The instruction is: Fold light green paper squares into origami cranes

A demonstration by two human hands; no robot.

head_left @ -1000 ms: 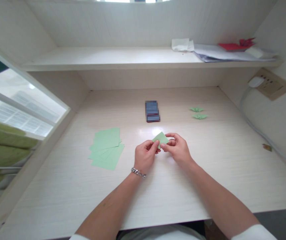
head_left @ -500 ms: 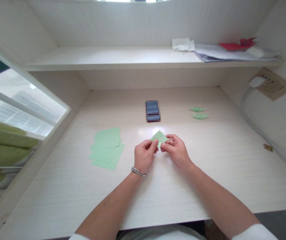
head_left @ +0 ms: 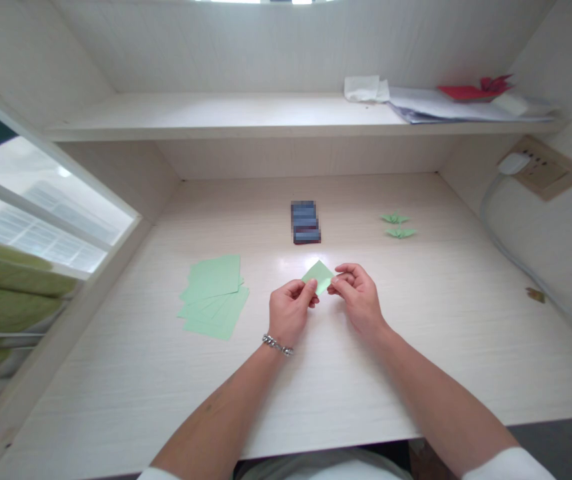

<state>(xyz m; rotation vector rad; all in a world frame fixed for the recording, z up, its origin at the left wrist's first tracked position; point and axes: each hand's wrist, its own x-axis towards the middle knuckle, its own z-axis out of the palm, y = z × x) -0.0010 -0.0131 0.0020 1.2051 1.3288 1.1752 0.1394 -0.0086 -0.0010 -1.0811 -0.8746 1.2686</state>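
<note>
A small folded square of green origami paper (head_left: 319,272) is held up like a diamond, one corner pointing away from me. My left hand (head_left: 292,308), with a chain bracelet at its wrist, pinches the paper's left side between thumb and fingers. At the right corner, my right hand (head_left: 359,297) grips the edge with thumb and forefinger; its other fingers are curled. Loose green paper sheets (head_left: 216,277) lie fanned on the desk left of my hands. Two folded green paper cranes (head_left: 400,233) rest farther back on the right.
A phone-like blurred dark rectangle (head_left: 305,222) lies beyond my hands. Above runs a shelf (head_left: 206,110) with papers (head_left: 431,107) and a red folded paper piece (head_left: 496,83). A cable (head_left: 509,250) hangs from the wall socket (head_left: 546,167) along the right side.
My right hand has slid a little to the right, from the paper's near corner to its right corner. My left hand and the paper have stayed nearly still.
</note>
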